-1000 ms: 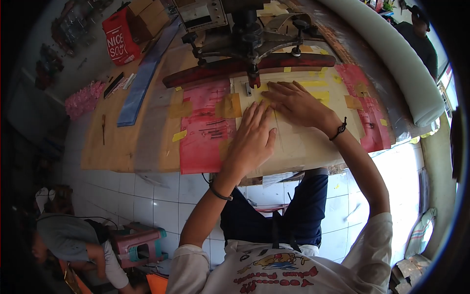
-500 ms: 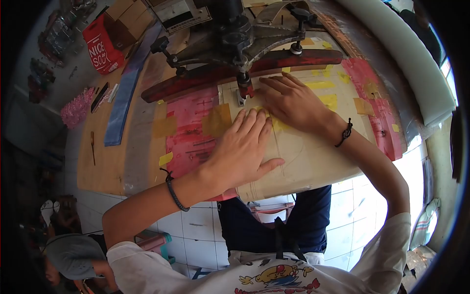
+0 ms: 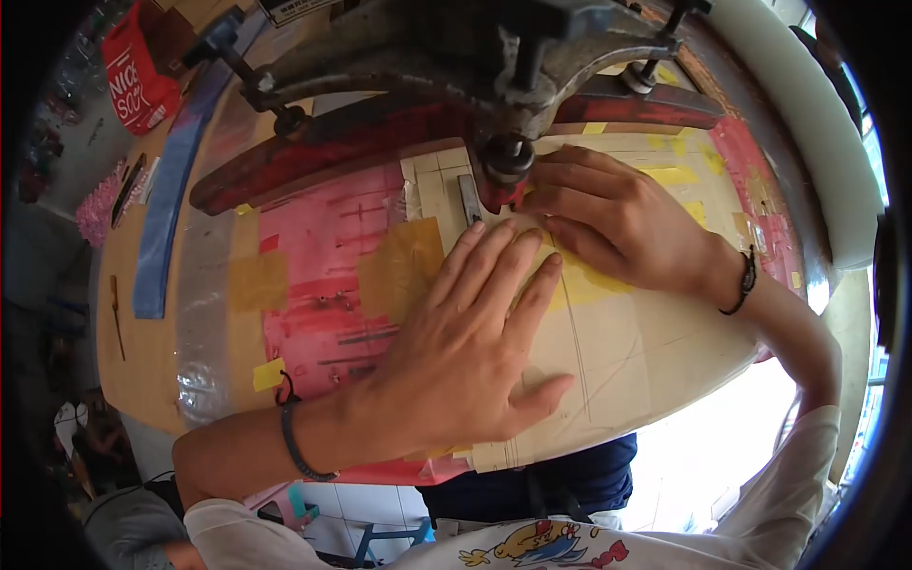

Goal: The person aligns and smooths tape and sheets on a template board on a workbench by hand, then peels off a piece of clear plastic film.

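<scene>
My left hand (image 3: pixel 470 342) lies palm down with its fingers spread on the pale, pencil-lined sheet (image 3: pixel 617 366), its fingertips just below a small metal piece (image 3: pixel 468 198). To the right of the red-tipped post (image 3: pixel 504 176) of a heavy metal press (image 3: pixel 513 71), my right hand (image 3: pixel 627 218) bends its fingers toward the post's lower end. Its thumb and fingertips come together there, and whatever is between them is too small to make out. Beside my left hand, the red sheet (image 3: pixel 318 271) carries a patch of amber tape (image 3: pixel 401 271).
A long dark-red bar (image 3: pixel 332 142) crosses the table under the press. Blue strips (image 3: pixel 171 209), a screwdriver (image 3: pixel 116 313) and a red bag (image 3: pixel 138 81) are at the left. A thick white roll (image 3: pixel 807 123) runs along the right. Another person (image 3: pixel 142 527) is at the lower left.
The view has moved closer to the press and table. My right hand has gone from lying fairly flat to bent fingers beside the red-tipped post. My left hand stays flat on the sheet.
</scene>
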Motion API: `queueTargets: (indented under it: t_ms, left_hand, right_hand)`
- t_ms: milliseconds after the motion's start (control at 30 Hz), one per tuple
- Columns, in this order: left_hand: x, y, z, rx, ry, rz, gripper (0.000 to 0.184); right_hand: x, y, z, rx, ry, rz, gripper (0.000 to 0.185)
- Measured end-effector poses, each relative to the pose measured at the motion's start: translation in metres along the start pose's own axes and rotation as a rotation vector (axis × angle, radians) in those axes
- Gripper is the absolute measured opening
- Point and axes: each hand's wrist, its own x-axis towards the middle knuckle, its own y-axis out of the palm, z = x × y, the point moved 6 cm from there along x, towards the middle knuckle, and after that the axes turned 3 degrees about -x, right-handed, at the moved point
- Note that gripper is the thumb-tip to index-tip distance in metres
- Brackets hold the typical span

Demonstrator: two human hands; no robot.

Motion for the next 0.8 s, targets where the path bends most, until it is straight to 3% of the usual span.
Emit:
queueTargets:
  t_ms: [233, 600, 800]
  left_hand:
    - [0.0, 0.002, 0.003, 0.025, -0.048, 0.069, 0.086]
    - [-0.001, 0.002, -0.003, 0.013, 0.048, 0.085, 0.077]
    - [0.005, 0.001, -0.001, -0.016, -0.018, 0.15, 0.08]
  right_hand:
    - [-0.003, -0.006, -0.008, 0.09, -0.16, 0.033, 0.024]
    - [-0.015, -0.009, -0.013, 0.123, -0.165, -0.093, 0.016]
    - [-0.018, -0.003, -0.017, 0.136, -0.152, -0.118, 0.014]
